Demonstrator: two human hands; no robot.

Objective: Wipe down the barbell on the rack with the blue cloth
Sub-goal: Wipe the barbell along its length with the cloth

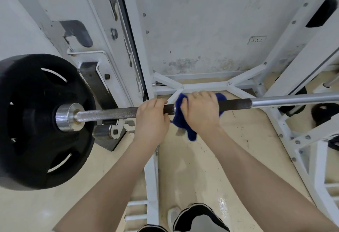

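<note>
The barbell (113, 112) lies across the white rack (102, 70), running from 9 o'clock to 3 o'clock, with a black weight plate (36, 121) on its 9 o'clock end. The left hand (152, 119) is curled bare around the dark knurled shaft. Just beside it, toward 3 o'clock, the right hand (200, 111) is closed over the blue cloth (180, 119), pressing it round the bar; a loose corner hangs toward 6 o'clock above the beige floor (201, 158).
</note>
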